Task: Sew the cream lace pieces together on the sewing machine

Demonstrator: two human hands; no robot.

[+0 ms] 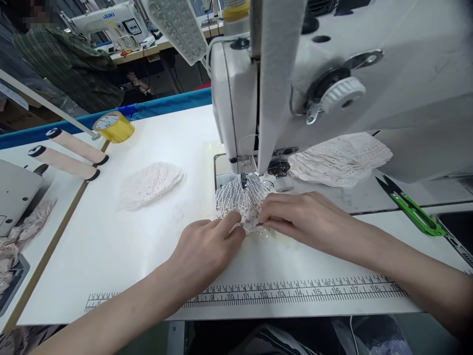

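Note:
A piece of white lace (236,199) lies under the presser foot (244,180) of a sewing machine (236,98), its net fanned out around the needle area. My left hand (210,249) pinches the lace's near edge from the left, thumb and forefinger together. From the right, my right hand (291,212) grips the same edge, fingers closed and partly hiding it. Behind the right hand, a stack of white lace pieces (340,158) rests on the machine bed. To the left, a small pile of lace (153,185) lies on the white table.
Green thread snips (416,209) lie at the right, by a dark flat object (458,229). Two thread cones (66,160) and a yellow tape roll (114,126) sit at the left. A printed ruler (295,293) runs along the front edge. Across from me is another person (66,69).

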